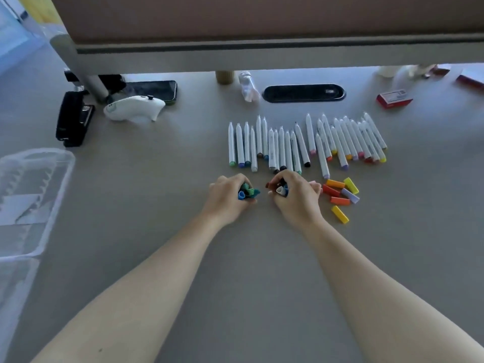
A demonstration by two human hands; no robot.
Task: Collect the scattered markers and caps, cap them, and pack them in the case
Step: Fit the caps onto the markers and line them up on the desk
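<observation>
Far to my left the clear case [31,195] sits unpacked. My left hand [227,197] clutches a bunch of green and blue caps [247,193]; my right hand [296,195] closes around more, white, blue and red. Beyond both hands lie rows of uncapped markers [301,145]; just right of my right hand, loose warm-coloured caps [340,192] wait. Sorting looks done, capping and packing remain.

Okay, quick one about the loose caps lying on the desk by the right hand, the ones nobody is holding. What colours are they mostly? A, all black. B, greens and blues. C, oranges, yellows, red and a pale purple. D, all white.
C: the loose caps beside the right hand are orange, yellow, red and pale purple; the green and blue ones are bunched in the left hand.
</observation>
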